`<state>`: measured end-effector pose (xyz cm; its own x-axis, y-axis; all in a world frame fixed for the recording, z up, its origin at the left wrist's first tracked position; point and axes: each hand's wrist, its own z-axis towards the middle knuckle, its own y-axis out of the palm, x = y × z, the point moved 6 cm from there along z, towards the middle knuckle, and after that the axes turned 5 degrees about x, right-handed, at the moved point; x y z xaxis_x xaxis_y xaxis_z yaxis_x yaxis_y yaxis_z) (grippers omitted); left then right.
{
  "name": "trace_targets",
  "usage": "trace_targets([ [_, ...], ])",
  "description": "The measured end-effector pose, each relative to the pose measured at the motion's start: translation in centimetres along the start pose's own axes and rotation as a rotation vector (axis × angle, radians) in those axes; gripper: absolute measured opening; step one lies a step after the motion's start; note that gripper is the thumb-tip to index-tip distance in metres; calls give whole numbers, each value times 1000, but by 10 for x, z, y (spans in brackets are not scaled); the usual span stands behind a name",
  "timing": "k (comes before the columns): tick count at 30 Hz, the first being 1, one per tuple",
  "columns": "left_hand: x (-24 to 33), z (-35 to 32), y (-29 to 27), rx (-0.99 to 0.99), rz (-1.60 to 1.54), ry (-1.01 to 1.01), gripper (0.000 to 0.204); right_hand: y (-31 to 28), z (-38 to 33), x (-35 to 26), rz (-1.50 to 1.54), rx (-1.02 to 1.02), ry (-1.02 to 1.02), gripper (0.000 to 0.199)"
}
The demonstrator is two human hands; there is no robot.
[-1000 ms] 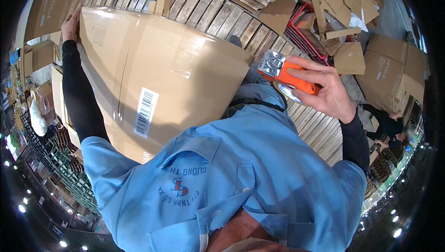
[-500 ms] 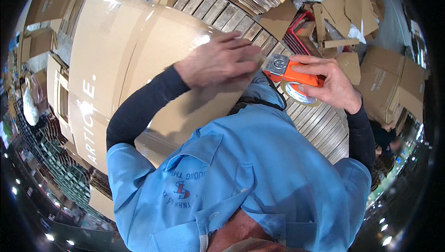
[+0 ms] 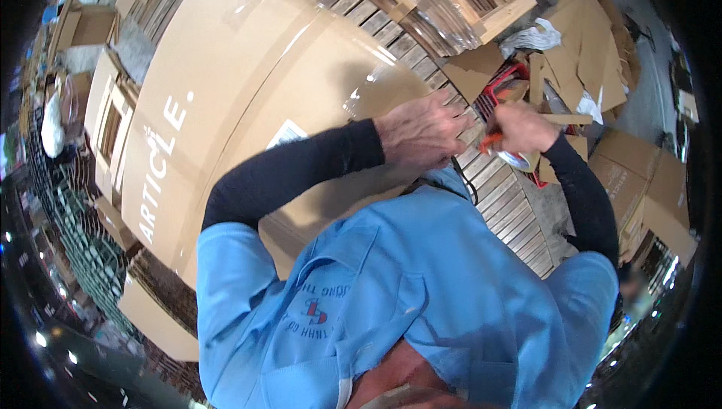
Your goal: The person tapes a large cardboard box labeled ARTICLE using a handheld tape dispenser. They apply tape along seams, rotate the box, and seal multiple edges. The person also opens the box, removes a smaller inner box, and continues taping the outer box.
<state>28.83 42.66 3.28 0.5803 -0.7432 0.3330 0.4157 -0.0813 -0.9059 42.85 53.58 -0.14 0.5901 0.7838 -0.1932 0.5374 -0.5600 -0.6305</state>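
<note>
Head view: the right grip (image 3: 520, 127) is wrapped around an orange tape dispenser (image 3: 491, 141) beside the carton (image 3: 233, 71).

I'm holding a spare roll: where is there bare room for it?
Bare cardboard lies on the big box between its white lettering and far edge. Wooden slats show between the blue shirt and right black sleeve. Crowded: the box's right end, where left hand and right hand nearly meet, and around the red frame and cardboard scraps.
</note>
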Motion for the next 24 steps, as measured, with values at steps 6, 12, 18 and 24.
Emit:
trace_targets([
  [6, -18, -27, -14, 184, -110, -36, 37, -18, -1, 22, 331, 483, -54, 37],
  [12, -177, -149, -107, 138, 113, -366, 36, 23, -5, 58, 528, 318, 178, 42],
  [18, -289, -232, -171, 133, 290, -646, 29, 64, 20, 70, 547, 342, 96, 37],
  [24, -295, -237, -178, 317, 250, -927, 38, 106, 42, 79, 730, 247, 161, 36],
])
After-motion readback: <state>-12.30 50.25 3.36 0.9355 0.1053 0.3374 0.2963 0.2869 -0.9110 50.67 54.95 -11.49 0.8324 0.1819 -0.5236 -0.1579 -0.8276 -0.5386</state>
